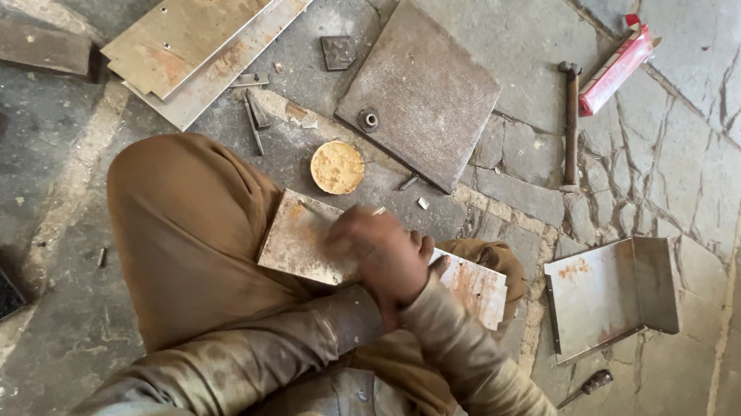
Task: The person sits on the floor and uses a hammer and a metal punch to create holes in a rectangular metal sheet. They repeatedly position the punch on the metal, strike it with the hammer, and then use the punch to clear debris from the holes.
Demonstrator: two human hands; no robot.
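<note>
Hands point(383, 259) on rusty metal plate point(303, 239)

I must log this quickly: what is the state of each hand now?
Left hand: mostly hidden under the right hand on the rusty metal plate; cannot be told.
Right hand: closed in a fist over the plate; contents not visible.

Both forearms, in dusty grey-brown sleeves, come up from the bottom edge and meet near the middle of the view, above a raised knee in brown cloth. The right hand point(382, 255) lies on top, fingers curled into a loose fist, knuckles upward. The left hand is hidden beneath it, its grip unreadable.
</note>
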